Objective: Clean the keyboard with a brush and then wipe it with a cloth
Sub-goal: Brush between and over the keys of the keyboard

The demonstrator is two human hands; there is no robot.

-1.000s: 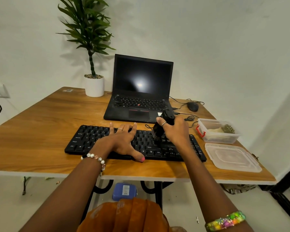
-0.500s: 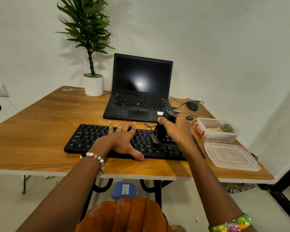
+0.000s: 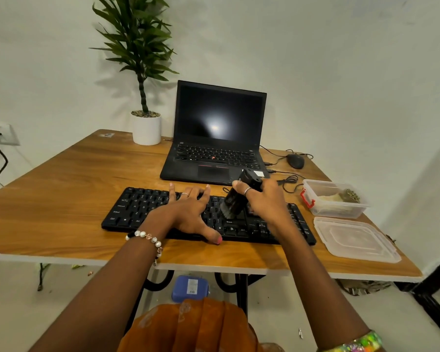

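Our left hand [image 3: 188, 212] presses flat on the black keyboard [image 3: 142, 209]; our right hand [image 3: 267, 201] grips the black brush [image 3: 235, 199], bristles on the keys.

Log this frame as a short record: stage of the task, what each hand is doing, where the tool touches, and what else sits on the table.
stage: brushing, not yet wiping
left hand: flat on the keyboard, fingers spread
right hand: grips the brush
brush contact: bristles down on the keys, right of centre
cloth: cannot tell; something pale lies in the open box
lid: flat on the table, in front of the box
also there: laptop, mouse, potted plant
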